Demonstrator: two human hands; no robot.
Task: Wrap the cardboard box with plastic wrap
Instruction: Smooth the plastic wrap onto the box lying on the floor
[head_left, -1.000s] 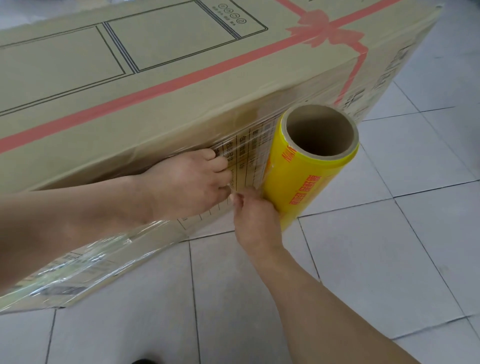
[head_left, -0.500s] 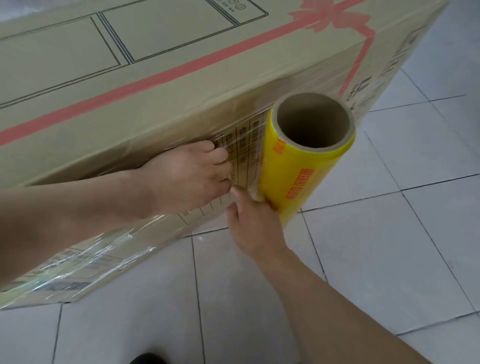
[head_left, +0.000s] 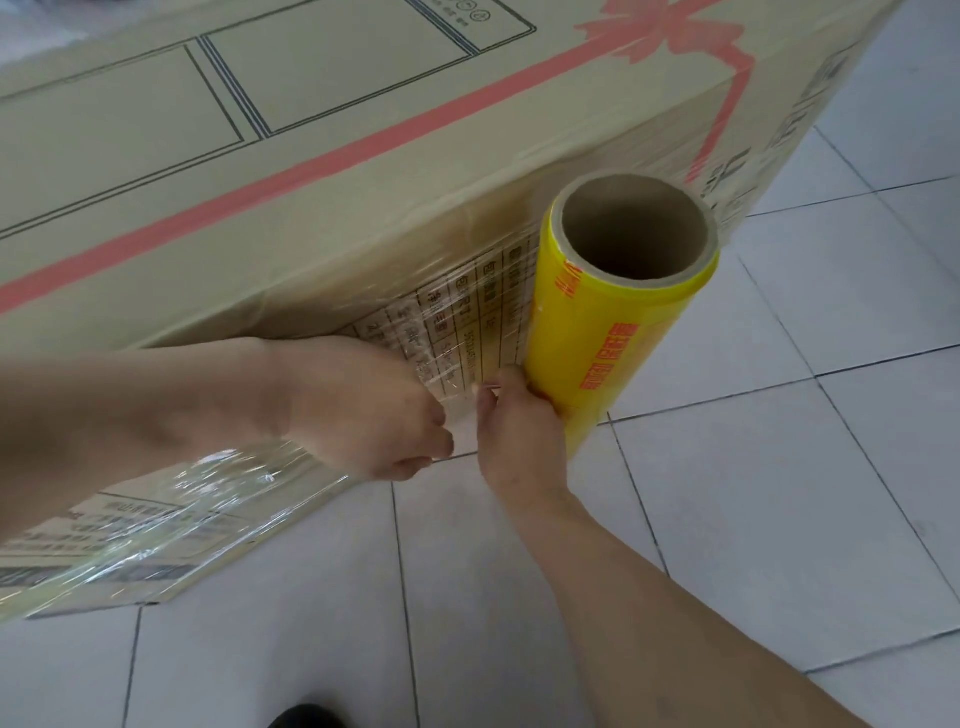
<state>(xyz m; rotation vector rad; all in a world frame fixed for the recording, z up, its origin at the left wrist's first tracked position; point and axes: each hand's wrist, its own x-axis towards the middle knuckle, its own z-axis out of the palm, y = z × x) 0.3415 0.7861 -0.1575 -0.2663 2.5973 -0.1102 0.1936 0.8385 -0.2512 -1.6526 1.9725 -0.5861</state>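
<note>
Tan cardboard box (head_left: 363, 171) with red ribbon print, clear film along its lower side, right hand (head_left: 519, 421) gripping yellow wrap roll (head_left: 602, 332), left hand (head_left: 363, 405) fingers curled, now pinching film rather than pressed flat

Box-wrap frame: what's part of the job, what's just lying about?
In the job:
cardboard box
yellow plastic wrap roll, gripped by right hand
stretched film on the box side
left hand against it

Lying about:
dark shoe tip
tiled floor

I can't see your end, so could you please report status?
Left hand pinches clear film; right hand grips yellow plastic-wrap roll beside tan cardboard box. Nothing blocking.
</note>
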